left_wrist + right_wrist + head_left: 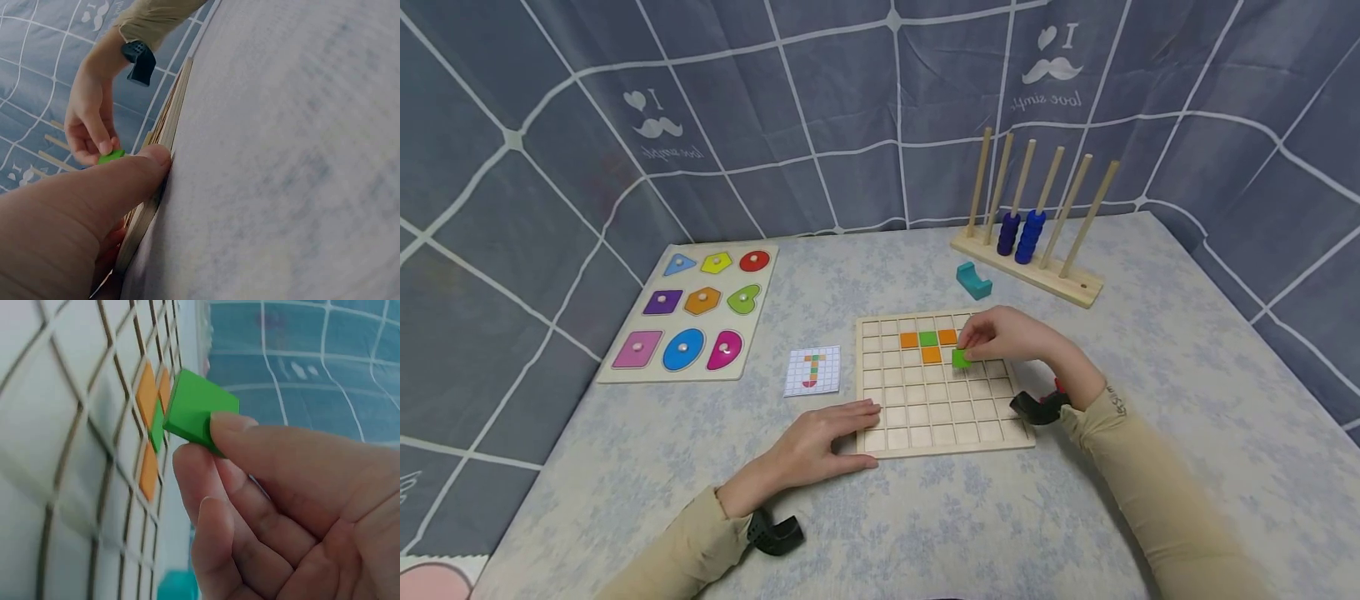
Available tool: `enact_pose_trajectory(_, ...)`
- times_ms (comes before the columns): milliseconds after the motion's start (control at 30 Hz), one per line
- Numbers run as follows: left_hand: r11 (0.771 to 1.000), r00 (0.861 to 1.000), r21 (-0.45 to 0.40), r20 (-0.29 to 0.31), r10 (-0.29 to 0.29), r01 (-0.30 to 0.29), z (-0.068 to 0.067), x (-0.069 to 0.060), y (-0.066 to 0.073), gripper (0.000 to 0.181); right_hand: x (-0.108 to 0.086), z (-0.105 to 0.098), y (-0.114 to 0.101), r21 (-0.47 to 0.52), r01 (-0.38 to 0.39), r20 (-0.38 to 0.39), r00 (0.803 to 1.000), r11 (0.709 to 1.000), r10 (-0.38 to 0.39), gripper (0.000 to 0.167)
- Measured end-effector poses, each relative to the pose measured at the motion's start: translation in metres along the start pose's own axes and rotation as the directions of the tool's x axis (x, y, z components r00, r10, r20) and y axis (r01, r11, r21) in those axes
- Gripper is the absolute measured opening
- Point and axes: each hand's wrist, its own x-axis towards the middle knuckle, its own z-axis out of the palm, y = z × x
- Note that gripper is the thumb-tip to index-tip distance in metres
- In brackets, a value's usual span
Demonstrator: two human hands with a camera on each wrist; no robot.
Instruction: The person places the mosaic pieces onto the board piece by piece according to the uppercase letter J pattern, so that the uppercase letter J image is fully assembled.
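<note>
My right hand (1000, 335) pinches a green square tile (197, 407) between thumb and fingers, held just above the wooden grid board (917, 452). Three orange tiles and one green tile (928, 338) lie in the board's upper cells: an orange one (909, 340) left of the green, another (947, 337) to its right, and the third (931, 355) below it. My left hand (812, 442) rests at the board's lower left edge, fingers extended over the rim; in the left wrist view its thumb (134, 178) lies along the edge.
A card (812, 371) with a printed coloured pattern lies left of the board. Further left is a shape puzzle (692, 312) with knobbed pieces. Behind the board are a teal curved block (973, 281) and a wooden peg stand (1037, 271) with blue and dark purple rings.
</note>
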Motion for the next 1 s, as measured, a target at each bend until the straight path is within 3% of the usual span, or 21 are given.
enact_pose_trajectory(333,1.000,1.000,0.002,-0.003,0.007,-0.007,0.000,0.001,0.000,0.057,0.028,0.031,-0.009,-0.074,-0.006,0.024,1.000,0.997,0.008,0.010)
enact_pose_trajectory(567,1.000,1.000,0.006,-0.004,0.010,-0.010,0.000,0.001,0.000,0.057,0.026,0.039,-0.013,-0.163,-0.032,-0.069,0.997,0.986,0.020,0.010)
enact_pose_trajectory(800,1.000,1.000,0.000,0.003,-0.002,0.002,0.000,0.001,0.000,0.058,0.004,0.013,-0.019,-0.132,-0.091,-0.156,0.985,0.987,0.070,0.020)
enact_pose_trajectory(1000,1.000,1.000,-0.005,0.003,-0.001,0.001,0.000,0.000,0.000,0.058,-0.024,-0.014,-0.011,-0.116,-0.070,-0.196,0.980,0.991,0.046,0.022)
